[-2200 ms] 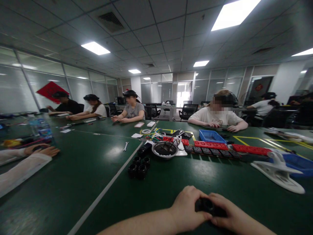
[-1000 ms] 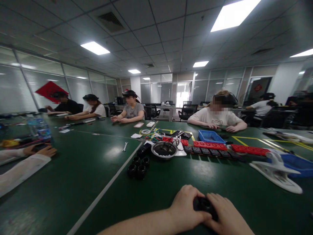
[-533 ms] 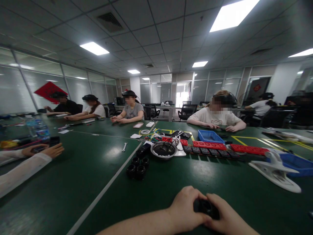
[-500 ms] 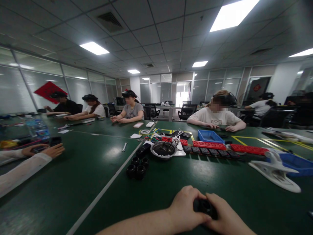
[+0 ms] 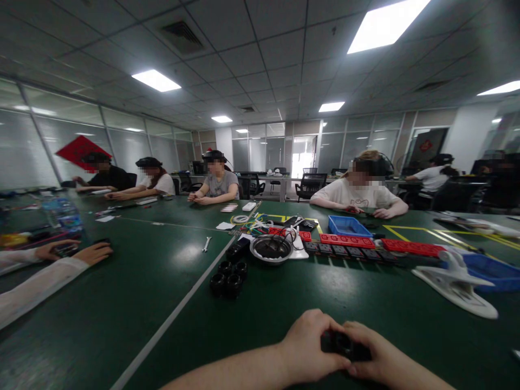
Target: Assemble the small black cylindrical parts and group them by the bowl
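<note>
Near the front edge of the green table, my left hand point(image 5: 311, 346) curls round the left end of a small black object point(image 5: 343, 345). My right hand point(image 5: 376, 355) grips the same black object from the right, its fingers bent over the top. What the object is cannot be made out, since the fingers cover much of it. Beyond my hands stand several black round pieces point(image 5: 228, 279) in a cluster, with a metal bowl point(image 5: 271, 249) of dark items behind them.
Red strips point(image 5: 347, 240) and a blue tray point(image 5: 349, 226) lie across the middle. At the right is a white stand point(image 5: 457, 290) by another blue tray point(image 5: 493, 272). A wrench point(image 5: 207, 244) lies left of centre. Another person's hands point(image 5: 93, 253) work at the left; people sit opposite.
My right hand has shifted slightly right, and more of the black object shows between my hands. At the left, the other person's hand has lowered to the table.
</note>
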Available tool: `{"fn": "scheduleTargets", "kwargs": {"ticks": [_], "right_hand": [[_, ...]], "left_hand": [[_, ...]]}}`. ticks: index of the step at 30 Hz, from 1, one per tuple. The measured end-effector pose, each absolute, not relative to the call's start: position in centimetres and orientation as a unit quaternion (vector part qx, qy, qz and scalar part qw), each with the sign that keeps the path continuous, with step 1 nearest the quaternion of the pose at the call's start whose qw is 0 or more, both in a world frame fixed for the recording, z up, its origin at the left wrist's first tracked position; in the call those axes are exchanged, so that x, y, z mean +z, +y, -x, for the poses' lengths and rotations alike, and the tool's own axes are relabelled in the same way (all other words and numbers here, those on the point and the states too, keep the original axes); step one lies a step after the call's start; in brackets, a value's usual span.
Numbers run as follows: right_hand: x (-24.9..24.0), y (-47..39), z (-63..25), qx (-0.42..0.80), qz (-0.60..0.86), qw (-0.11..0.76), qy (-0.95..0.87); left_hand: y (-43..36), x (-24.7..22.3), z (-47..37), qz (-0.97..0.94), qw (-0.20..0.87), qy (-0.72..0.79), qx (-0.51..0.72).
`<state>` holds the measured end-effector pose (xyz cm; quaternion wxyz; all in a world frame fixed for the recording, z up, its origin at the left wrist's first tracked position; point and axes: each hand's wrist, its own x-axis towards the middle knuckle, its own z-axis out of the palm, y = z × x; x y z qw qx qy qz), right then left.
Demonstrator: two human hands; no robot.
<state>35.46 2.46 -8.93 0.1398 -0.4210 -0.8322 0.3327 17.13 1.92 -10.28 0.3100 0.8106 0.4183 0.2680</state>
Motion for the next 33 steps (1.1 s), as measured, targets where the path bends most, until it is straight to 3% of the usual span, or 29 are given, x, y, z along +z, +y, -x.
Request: {"fn": "scheduleTargets", "kwargs": {"ticks": [10,15,21,29,33], "right_hand": [[-10.8,1.3,-33.5,0.101,0.536,0.142,-0.826],[-9.9,1.3,-34.2,0.179,0.495,0.178,-0.831],[-9.3,2.3,-35.3,0.317,0.441,0.152,-0.826],[-11.4,1.9,-33.8,0.136,0.524,0.150,-0.827],[-11.0,1.7,-34.2,0.138,0.516,0.150,-0.832]], "left_hand": [[1.9,-10.7,-17.6,-0.768,0.302,0.471,0.313],[2.1,-10.5,-17.2,-0.789,0.302,0.440,0.304],[2.2,-10.5,-16.9,-0.816,0.307,0.395,0.288],[1.8,-11.1,-17.5,-0.779,0.310,0.451,0.305],[1.9,-10.9,-17.4,-0.782,0.312,0.445,0.306]]}}
